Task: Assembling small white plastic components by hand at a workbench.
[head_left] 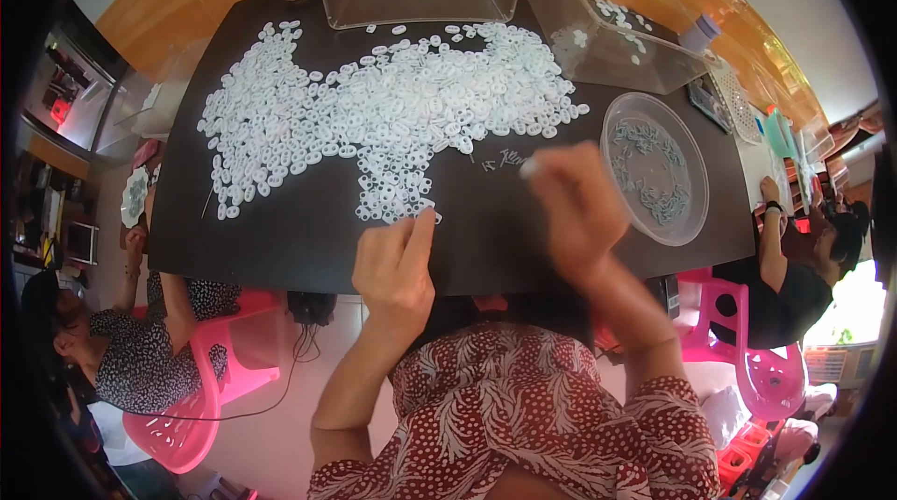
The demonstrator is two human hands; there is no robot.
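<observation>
Across black table: broad heap of white rings unsorted, most work apparently left. Left hand at heap's near edge, fingers together on ring. Right hand blurred, seemingly pinching white piece. Round clear dish holds small grey parts.

I see white rings heaped on a black table, grey bits in a clear dish, pink chairs, and my red white-patterned dress.
</observation>
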